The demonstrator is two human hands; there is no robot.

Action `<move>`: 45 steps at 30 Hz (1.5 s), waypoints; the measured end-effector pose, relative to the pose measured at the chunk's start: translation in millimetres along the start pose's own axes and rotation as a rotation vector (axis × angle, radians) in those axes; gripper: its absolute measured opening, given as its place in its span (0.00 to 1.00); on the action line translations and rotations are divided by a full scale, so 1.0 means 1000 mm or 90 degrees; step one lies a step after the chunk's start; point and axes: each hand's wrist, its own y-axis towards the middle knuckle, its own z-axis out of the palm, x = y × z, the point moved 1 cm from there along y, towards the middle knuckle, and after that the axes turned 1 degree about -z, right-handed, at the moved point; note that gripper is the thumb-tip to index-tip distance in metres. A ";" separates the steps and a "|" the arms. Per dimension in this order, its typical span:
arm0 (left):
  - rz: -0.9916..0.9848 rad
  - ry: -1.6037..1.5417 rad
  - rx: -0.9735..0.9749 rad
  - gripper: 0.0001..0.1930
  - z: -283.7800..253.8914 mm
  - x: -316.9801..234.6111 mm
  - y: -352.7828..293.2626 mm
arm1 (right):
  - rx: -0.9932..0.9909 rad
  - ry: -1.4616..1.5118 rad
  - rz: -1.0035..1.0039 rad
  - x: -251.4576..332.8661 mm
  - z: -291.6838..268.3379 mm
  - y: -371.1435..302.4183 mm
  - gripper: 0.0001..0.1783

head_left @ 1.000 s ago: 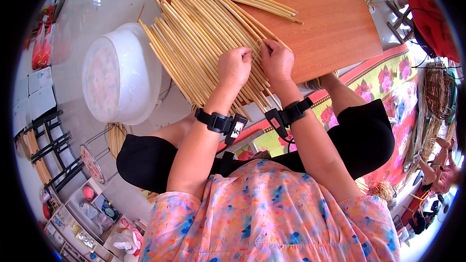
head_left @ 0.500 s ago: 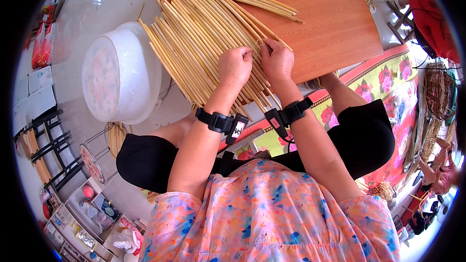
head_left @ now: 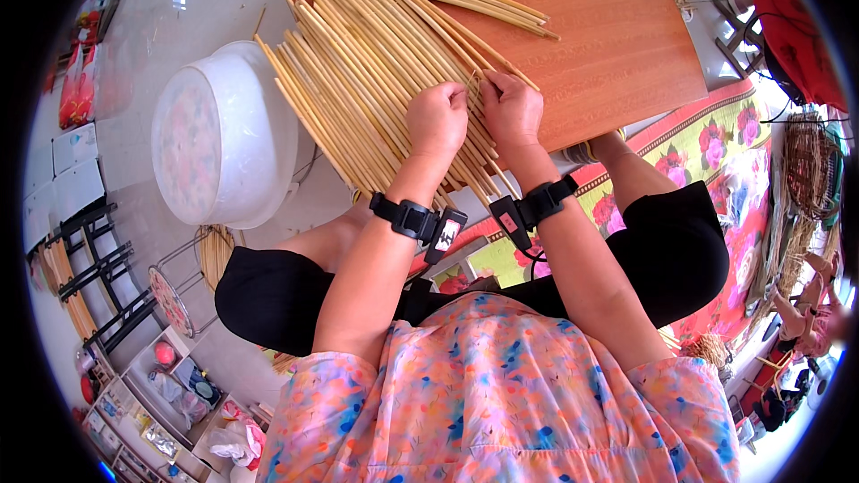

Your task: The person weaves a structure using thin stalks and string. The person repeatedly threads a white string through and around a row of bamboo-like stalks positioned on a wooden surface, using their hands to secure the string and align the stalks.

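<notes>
A mat of pale straw-coloured reed sticks (head_left: 358, 63) lies side by side across the table's left part, its near ends jutting past the edge. My left hand (head_left: 437, 118) rests on the sticks, its fingers closed in a pinch. Just beside it, my right hand (head_left: 513, 109) pinches too, at the mat's right edge. Between the fingertips a thin pale string (head_left: 473, 79) loops over the sticks; its ends are hidden in my fingers. Several loose reed sticks (head_left: 488, 7) lie apart at the far right of the mat.
The brown wooden table (head_left: 617, 63) extends to the right. Left of the mat stands a white plastic tub (head_left: 259, 143) beside a round stool (head_left: 168, 300). Flowered cloth (head_left: 662, 165) covers the area at right. Another person (head_left: 819, 326) is at the far right edge.
My left hand has shifted slightly right and up, closer to my right hand. The right hand stays almost in place, and the sticks lie as before.
</notes>
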 end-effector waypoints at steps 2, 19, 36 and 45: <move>0.009 0.007 -0.015 0.08 0.005 0.004 0.002 | -0.004 0.003 -0.014 -0.001 -0.001 0.001 0.10; -0.012 0.012 0.023 0.11 0.023 0.005 0.038 | -0.037 -0.012 -0.029 -0.002 0.002 0.000 0.08; -0.196 0.173 0.015 0.21 0.016 -0.044 0.048 | -0.059 0.006 -0.033 0.002 0.006 -0.002 0.06; -0.011 0.288 -0.005 0.14 0.009 -0.047 0.053 | -0.076 0.016 -0.036 0.000 0.005 -0.003 0.06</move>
